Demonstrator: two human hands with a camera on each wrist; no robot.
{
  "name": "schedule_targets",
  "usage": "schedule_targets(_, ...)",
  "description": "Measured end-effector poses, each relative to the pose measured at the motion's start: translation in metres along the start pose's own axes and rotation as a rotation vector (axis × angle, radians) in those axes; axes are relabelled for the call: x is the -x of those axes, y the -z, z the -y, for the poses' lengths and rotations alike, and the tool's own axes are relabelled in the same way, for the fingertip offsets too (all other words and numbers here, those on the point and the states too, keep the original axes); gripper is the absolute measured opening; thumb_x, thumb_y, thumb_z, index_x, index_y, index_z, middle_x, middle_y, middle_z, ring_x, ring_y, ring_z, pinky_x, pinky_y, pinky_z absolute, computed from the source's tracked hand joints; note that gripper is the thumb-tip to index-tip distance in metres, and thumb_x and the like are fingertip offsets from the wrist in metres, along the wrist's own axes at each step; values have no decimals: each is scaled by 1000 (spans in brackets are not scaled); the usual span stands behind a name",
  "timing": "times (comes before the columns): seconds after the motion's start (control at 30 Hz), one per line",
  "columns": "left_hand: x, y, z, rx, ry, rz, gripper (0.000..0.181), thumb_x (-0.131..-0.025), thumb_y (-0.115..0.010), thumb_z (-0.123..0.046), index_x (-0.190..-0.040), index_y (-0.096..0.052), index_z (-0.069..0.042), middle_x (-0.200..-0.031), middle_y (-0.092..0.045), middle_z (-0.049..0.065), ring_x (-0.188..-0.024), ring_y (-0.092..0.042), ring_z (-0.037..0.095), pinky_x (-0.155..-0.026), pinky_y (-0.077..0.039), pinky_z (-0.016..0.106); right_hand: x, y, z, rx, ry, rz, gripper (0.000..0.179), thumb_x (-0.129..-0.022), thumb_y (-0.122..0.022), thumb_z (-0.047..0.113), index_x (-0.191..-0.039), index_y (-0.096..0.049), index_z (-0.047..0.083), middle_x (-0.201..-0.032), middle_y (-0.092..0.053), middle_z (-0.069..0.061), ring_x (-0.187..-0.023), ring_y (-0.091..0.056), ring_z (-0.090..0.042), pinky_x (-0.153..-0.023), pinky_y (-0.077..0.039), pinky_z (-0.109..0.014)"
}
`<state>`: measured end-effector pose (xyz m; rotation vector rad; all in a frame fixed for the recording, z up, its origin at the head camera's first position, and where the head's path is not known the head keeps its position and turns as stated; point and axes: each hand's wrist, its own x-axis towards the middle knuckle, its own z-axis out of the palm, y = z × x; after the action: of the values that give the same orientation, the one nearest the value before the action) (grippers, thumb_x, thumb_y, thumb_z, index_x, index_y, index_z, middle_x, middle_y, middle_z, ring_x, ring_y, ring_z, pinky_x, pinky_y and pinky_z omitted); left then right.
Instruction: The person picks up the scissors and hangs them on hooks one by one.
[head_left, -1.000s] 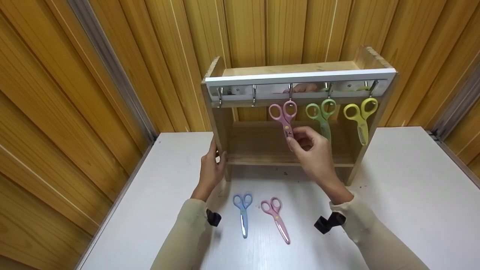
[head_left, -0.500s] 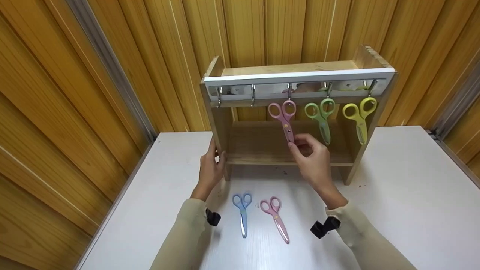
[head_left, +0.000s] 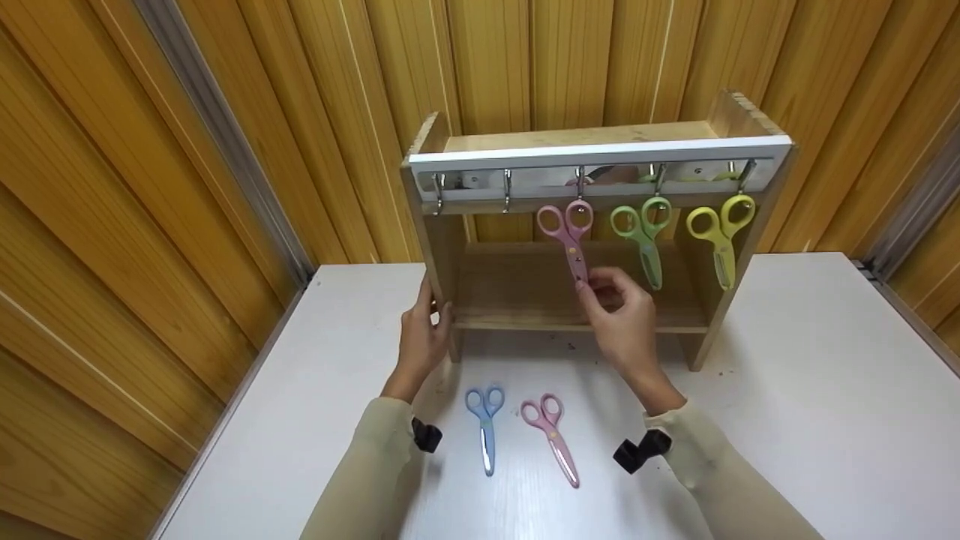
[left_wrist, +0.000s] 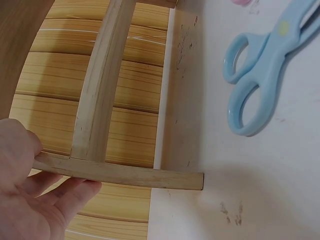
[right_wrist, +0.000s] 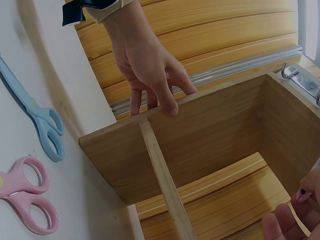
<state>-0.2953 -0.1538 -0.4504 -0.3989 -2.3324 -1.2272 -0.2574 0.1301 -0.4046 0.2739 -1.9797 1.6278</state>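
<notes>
A wooden shelf (head_left: 525, 321) stands on the table, a metal hook rail along its upper front. My left hand (head_left: 424, 341) grips its left side panel, thumb inside and fingers outside, as the right wrist view shows. Pink-purple scissors (head_left: 573, 241) hang by one handle loop from the middle hook. Between thumb and fingertips, my right hand (head_left: 627, 322) pinches the lower tip of their blades. To the right hang green scissors (head_left: 646, 231) and yellow scissors (head_left: 722, 234), each on its own hook.
Blue scissors (head_left: 486, 424) and lighter pink scissors (head_left: 551, 435) lie on the white table (head_left: 345, 337) before the shelf. Two hooks at left, including one bare hook (head_left: 507, 191), carry nothing. Wood-patterned walls (head_left: 495, 75) rise behind and beside the table.
My right hand has slid down the hanging pink-purple scissors to the blade tip, uncovering the green scissors' blades. The left hand has stayed on the shelf's side panel.
</notes>
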Motion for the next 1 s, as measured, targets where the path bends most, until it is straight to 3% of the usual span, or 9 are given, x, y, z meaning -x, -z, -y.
schedule_targets(0.07, 0, 0, 0, 0, -7, -1, 66, -105, -54, -3, -163, -24, -7, -154, -48, 19, -127, -61, 36, -102, -56, 41, 0, 0, 0, 3, -1, -2, 13, -95, -74, 11, -105, -73, 3, -93, -71, -7, -77, -64, -21, -63, -54, -20)
schedule_targets(0.3, 0, 0, 1, -14, -5, -2, 67, -105, -55, -3, -163, -24, -7, -154, -49, 19, -127, -61, 36, -100, -56, 42, 6, -1, 36, -48, -18, -4, 11, -94, -70, -3, -103, -69, -10, -91, -69, -20, -71, -64, -18, -61, -56, -20)
schedule_targets(0.43, 0, 1, -1, -22, 8, -1, 66, -104, -55, -3, -163, -24, -7, -154, -49, 18, -126, -62, 36, -100, -57, 41, 7, -1, 37, -84, -15, 2, 11, -94, -69, -5, -103, -68, -11, -89, -68, -21, -66, -63, -10, -57, -59, -24)
schedule_targets(0.57, 0, 0, 0, -20, -2, -1, 67, -104, -55, -2, -163, -24, -6, -155, -48, 18, -128, -60, 35, -102, -56, 41, 7, -1, 37, -84, -9, 0, 12, -94, -69, -5, -103, -68, -12, -89, -68, -22, -65, -62, -11, -57, -58, -23)
schedule_targets(1.0, 0, 1, 0, -21, -18, -10, 67, -104, -55, -1, -163, -23, -6, -154, -48, 20, -126, -62, 36, -101, -57, 42, 10, -1, 36, -31, 11, -31, 11, -95, -70, -3, -103, -69, -10, -90, -69, -20, -73, -62, -27, -61, -52, -18)
